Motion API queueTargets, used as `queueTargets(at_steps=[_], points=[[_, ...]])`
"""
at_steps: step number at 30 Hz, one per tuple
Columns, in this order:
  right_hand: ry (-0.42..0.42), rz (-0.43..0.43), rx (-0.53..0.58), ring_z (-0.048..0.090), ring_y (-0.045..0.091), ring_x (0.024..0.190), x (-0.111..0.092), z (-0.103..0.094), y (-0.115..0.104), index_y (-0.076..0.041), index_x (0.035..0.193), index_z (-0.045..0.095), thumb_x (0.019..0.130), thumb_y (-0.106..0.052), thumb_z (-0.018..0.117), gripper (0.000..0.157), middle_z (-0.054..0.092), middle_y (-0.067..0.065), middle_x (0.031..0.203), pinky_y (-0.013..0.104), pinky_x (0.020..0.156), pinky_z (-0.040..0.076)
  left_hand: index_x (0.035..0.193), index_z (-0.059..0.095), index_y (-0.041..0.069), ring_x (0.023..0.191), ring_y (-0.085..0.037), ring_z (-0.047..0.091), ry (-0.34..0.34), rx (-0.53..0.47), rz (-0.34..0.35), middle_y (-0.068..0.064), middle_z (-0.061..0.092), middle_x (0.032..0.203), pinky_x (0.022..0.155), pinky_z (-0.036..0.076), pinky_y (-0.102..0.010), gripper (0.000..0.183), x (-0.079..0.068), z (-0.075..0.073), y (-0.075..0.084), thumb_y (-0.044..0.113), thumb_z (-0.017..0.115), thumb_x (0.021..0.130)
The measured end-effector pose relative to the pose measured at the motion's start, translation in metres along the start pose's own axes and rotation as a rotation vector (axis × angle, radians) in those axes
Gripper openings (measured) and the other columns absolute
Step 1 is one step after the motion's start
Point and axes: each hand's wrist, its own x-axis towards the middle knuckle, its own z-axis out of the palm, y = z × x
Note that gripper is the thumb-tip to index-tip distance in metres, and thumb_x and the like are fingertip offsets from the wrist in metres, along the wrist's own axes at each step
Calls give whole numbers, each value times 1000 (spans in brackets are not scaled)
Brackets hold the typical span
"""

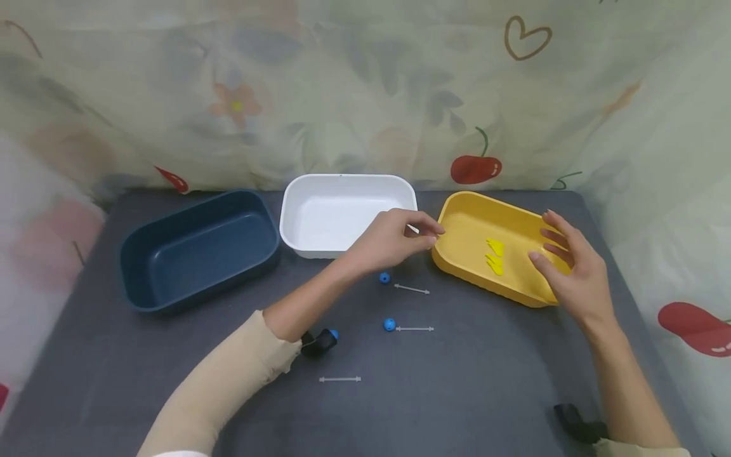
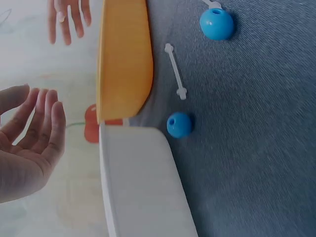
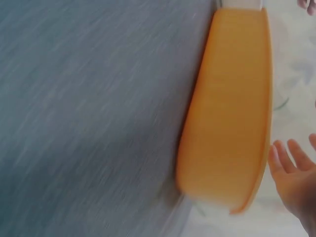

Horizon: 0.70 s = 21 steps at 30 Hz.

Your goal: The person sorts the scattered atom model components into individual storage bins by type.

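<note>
My left hand (image 1: 396, 238) hovers between the white tray (image 1: 294, 244) and the yellow tray (image 1: 485, 289), its fingers loosely bent and holding nothing. At the yellow tray's right end, my right hand (image 1: 577, 273) is spread with a gap between thumb and fingers, also empty. Two small yellow pieces (image 1: 495, 247) lie inside that tray. On the table in front are blue beads (image 1: 389, 325), one of them (image 2: 179, 125) near the white tray's corner. Short white sticks with knobbed ends (image 1: 415, 329) lie beside two beads; another stick (image 1: 340, 379) lies nearer me.
A dark blue tray (image 1: 137, 270) stands at the back left of the grey table (image 1: 485, 393). One more blue bead (image 1: 334, 334) is partly hidden by the black wrist device (image 1: 318, 343) under my left arm. A patterned cloth (image 1: 354, 95) hangs behind the trays.
</note>
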Motion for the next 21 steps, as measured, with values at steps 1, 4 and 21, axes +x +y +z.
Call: queueTargets(at_steps=[1, 4, 21], points=[[-9, -8, 18, 52, 17, 127, 2, 4, -3, -24, 151, 43, 90, -2, 71, 71, 49, 8, 147, 12, 99, 41, 110, 75, 16, 85, -10, 65, 7, -1, -1, 7, 71, 98, 77, 51, -21, 16, -3, -3, -1, 15, 66, 96], [-35, -60, 101, 54, 17, 125, 9, 15, -12, -20, 151, 44, 88, 4, 71, 73, 49, 8, 146, 14, 98, 43, 107, 75, 16, 84, -11, 67, 26, -2, -7, 7, 71, 100, 76, 52, -22, 15, -14, -12, -2, 14, 66, 95], [-207, -79, 348, 55, 31, 126, 29, 78, -56, -17, 151, 43, 86, 2, 74, 75, 47, 13, 148, 28, 100, 48, 112, 73, 14, 89, -11, 70, 169, -9, -81, 2, 73, 106, 79, 55, -30, 19, -68, -53, -24, 11, 66, 94]])
